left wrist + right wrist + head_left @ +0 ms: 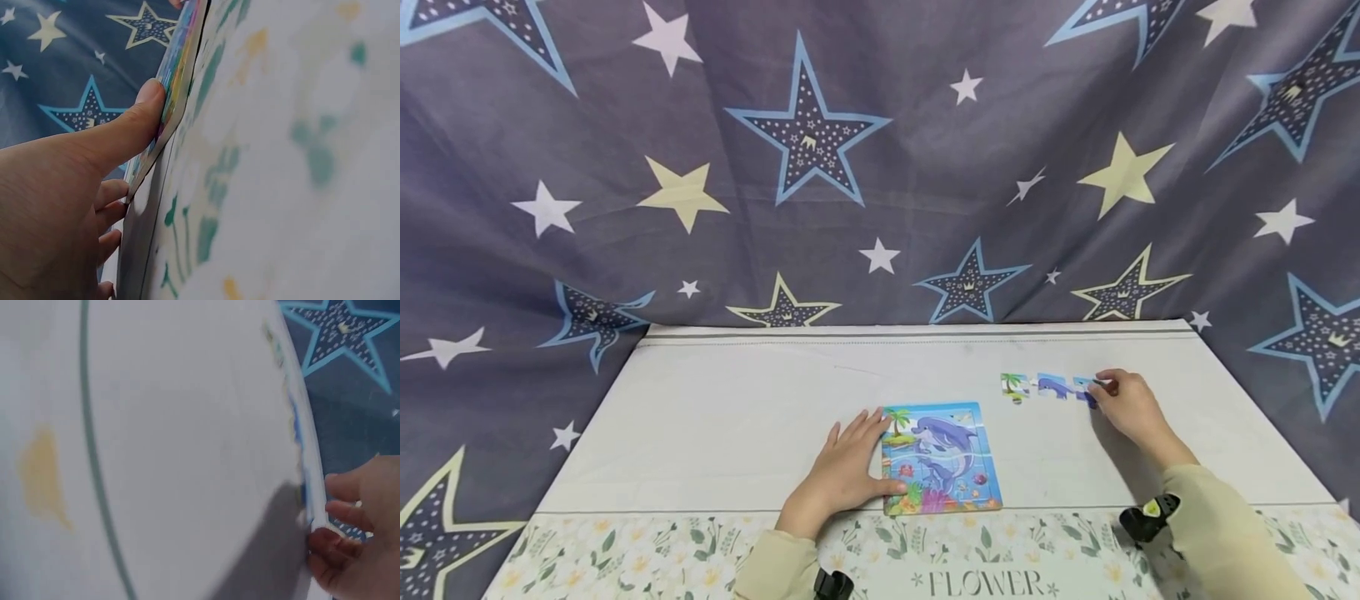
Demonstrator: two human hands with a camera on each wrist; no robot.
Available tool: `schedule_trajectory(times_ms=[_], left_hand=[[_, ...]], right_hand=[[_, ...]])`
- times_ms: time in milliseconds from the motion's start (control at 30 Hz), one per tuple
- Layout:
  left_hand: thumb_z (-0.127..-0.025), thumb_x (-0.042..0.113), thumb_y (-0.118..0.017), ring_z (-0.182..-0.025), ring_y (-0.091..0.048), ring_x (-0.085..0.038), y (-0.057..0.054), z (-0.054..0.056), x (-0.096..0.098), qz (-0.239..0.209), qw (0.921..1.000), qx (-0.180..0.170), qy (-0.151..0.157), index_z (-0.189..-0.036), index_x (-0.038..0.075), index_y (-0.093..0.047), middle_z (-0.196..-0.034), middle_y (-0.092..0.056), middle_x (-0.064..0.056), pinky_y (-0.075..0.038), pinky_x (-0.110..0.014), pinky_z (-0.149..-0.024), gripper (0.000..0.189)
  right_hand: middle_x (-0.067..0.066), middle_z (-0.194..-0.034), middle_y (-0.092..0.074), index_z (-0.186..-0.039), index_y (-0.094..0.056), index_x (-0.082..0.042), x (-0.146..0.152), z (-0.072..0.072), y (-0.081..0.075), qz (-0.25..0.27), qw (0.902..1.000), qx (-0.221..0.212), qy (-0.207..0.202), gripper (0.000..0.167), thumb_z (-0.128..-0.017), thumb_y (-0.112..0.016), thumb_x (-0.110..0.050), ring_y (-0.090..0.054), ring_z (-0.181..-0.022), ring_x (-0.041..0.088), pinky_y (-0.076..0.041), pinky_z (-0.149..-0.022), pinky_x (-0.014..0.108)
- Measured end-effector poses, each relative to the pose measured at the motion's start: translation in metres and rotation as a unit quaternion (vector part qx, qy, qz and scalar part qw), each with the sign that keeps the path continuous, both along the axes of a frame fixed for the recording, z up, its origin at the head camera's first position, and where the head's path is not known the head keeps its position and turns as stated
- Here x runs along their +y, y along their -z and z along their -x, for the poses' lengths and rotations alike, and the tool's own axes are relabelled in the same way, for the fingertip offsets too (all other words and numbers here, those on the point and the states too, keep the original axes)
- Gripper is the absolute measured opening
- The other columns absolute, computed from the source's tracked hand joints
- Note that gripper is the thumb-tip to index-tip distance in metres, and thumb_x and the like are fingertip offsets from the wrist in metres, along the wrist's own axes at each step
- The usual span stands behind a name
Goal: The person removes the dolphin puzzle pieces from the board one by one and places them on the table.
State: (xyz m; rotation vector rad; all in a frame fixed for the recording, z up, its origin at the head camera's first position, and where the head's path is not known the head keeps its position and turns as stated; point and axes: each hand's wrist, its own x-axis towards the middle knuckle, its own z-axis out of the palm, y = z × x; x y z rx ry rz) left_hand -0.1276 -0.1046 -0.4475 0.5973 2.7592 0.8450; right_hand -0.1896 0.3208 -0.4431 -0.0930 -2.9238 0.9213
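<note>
The dolphin puzzle [942,457] is steadied on the counter [730,417] by the spread left hand [841,468], while the rightmost piece [1081,385], pinched in the right-hand grip [1131,410], is best squared to the middle piece [1052,386].

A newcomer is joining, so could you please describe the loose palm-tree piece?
On the white tabletop, find the dolphin puzzle board. Past its far right corner runs a row of three loose pieces. The palm-tree piece is leftmost, greener than its bluish neighbours.
</note>
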Motion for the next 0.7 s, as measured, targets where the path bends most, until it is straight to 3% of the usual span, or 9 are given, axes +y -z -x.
schedule_trajectory(times_ms=[133,367,700], left_hand=[[-0.081,0.052,-0.076,-0.149,-0.016,-0.036,0.002,-0.001,-0.002,-0.02,0.9998,0.004,0.007,-0.154,0.004,-0.033,-0.162,-0.024,-0.014,0.0,-0.062,-0.117,0.097],[-0.081,0.05,-0.076,-0.15,-0.014,-0.035,0.004,0.0,-0.003,-0.039,0.9992,0.002,-0.001,-0.154,0.004,-0.033,-0.162,-0.024,-0.014,0.003,-0.061,-0.117,0.096],[-0.078,0.053,-0.077,-0.15,-0.013,-0.033,0.007,0.001,0.0,-0.037,0.9993,-0.002,-0.009,-0.154,0.006,-0.034,-0.162,-0.024,-0.012,0.003,-0.06,-0.118,0.099]], right_hand=[[0.035,-0.105,-0.052,-0.125,-0.051,0.019,-0.013,-0.01,-0.01,0.021,0.9995,0.023,-0.002,0.04,-0.1,-0.056,-0.013,-0.057,-0.091,0.044,-0.05,-0.072,0.05],[0.028,-0.106,-0.063,-0.122,-0.059,0.011,-0.054,-0.024,-0.021,0.083,0.9915,0.094,-0.036,0.032,-0.097,-0.062,-0.009,-0.063,-0.09,0.037,-0.05,-0.074,0.036],[0.018,-0.106,-0.068,-0.117,-0.065,0.004,-0.119,-0.038,-0.026,0.141,0.9795,0.103,-0.1,0.026,-0.092,-0.067,-0.001,-0.064,-0.092,0.029,-0.054,-0.078,0.037]])
